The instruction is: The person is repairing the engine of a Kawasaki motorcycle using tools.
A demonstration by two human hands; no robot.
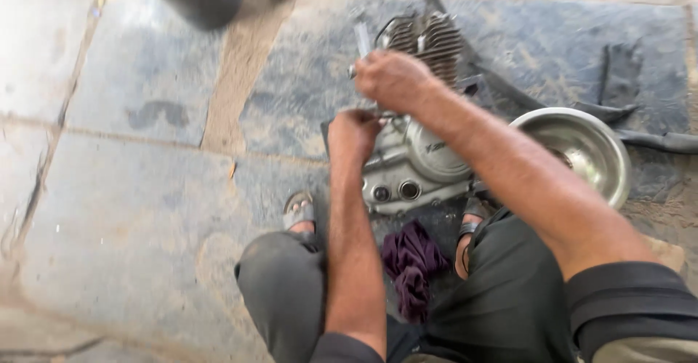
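Work on a small motorcycle engine (418, 156) standing on the stone floor (131, 188) between the squatting person's feet. Left hand (354, 132), grip closed on a small part at the crankcase top, too blurred to identify. At its 1 o'clock, right hand (392, 79), grip clamped on a slim metal tool (361, 37) beside the finned cylinder (432, 39). Judged step: loosening or fitting a fastener near the cylinder base; the next move calls for a steady engine. Purple rag (413, 265) at the engine's 6 o'clock; steel bowl (582, 148) at 3 o'clock; black rubber strips (618, 72) beyond, crowding the right side.
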